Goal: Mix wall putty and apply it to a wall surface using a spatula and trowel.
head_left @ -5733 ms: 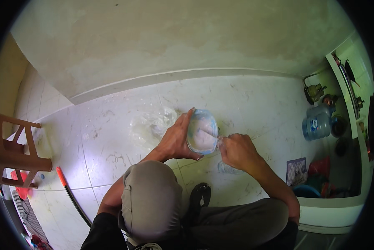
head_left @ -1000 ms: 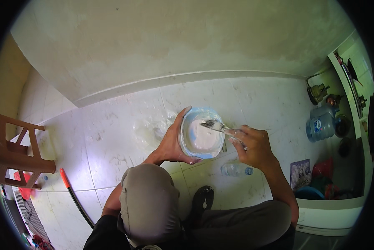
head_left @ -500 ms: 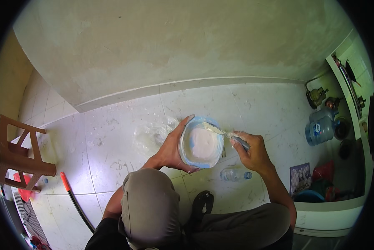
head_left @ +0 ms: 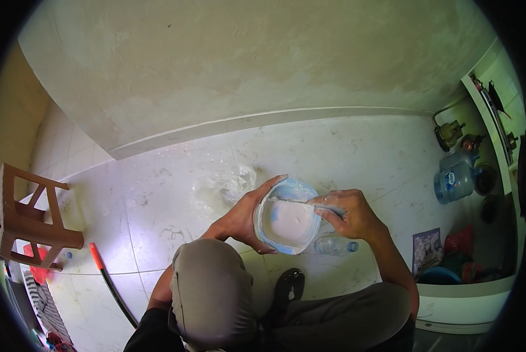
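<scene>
My left hand [head_left: 241, 216] is wrapped round the left side of a pale blue plastic container [head_left: 287, 226], which is smeared and part-filled with pinkish-white paste. Across the upper right of the container lies a paste-coated scraper [head_left: 328, 209], gripped by my right hand [head_left: 357, 214], its blade partly hidden in the paste or against the rim. Behind the container a crumpled clear plastic bag [head_left: 219, 190] lies on the tiled floor. A small clear plastic bottle [head_left: 333, 245] lies on its side beneath my right hand.
A brown plastic stool [head_left: 31, 211] and a black tube with orange end [head_left: 107, 276] are at the left. A plastered wall [head_left: 245, 53] rises ahead. On the right, a counter's underside holds a large blue jug [head_left: 459, 185], a blue basin [head_left: 436, 276] and bags.
The container has moved down a little in the picture, held in my left hand. The scraper's blade has shifted along the container's upper part, with my right hand still on it.
</scene>
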Demonstrator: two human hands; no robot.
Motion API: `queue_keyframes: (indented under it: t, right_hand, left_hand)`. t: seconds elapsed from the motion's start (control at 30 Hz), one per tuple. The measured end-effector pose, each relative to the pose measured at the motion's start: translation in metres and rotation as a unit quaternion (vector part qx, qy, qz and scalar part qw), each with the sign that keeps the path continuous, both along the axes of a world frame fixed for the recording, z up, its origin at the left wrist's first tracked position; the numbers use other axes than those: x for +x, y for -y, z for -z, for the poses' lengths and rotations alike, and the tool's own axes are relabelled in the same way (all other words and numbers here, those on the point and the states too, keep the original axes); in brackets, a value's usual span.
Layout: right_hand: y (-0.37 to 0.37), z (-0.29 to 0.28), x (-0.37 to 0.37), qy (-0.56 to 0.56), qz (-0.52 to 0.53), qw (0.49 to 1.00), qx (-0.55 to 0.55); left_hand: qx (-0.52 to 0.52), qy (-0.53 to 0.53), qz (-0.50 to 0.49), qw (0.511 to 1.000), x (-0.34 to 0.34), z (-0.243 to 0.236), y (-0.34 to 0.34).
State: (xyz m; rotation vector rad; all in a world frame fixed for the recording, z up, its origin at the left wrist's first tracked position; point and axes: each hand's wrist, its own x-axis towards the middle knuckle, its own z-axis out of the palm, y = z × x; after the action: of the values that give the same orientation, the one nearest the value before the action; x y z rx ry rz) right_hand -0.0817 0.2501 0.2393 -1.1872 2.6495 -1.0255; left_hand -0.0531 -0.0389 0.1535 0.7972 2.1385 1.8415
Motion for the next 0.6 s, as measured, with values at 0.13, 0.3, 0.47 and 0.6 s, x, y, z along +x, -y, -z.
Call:
queue_keyframes:
  t: [0.13,0.3,0.47,0.6]
  right_hand:
    - [0.003,-0.01,0.007,-0.026,-0.009,0.999,0.03]
    - [-0.005,-0.021,0.013,-0.08,0.009,0.996,0.046]
    - [-0.015,-0.012,0.005,-0.062,0.02,0.998,-0.017]
    - [-0.013,-0.014,0.007,-0.046,0.012,0.998,-0.027]
  left_hand:
    - [0.01,-0.01,0.005,1.0,-0.001,0.002,0.001]
    - [0.029,0.008,-0.029,0.999,-0.001,0.006,0.003]
    - [0.05,0.019,0.034,0.998,-0.002,0.001,0.004]
    - [0.036,0.014,0.035,0.999,0.003,-0.006,0.004]
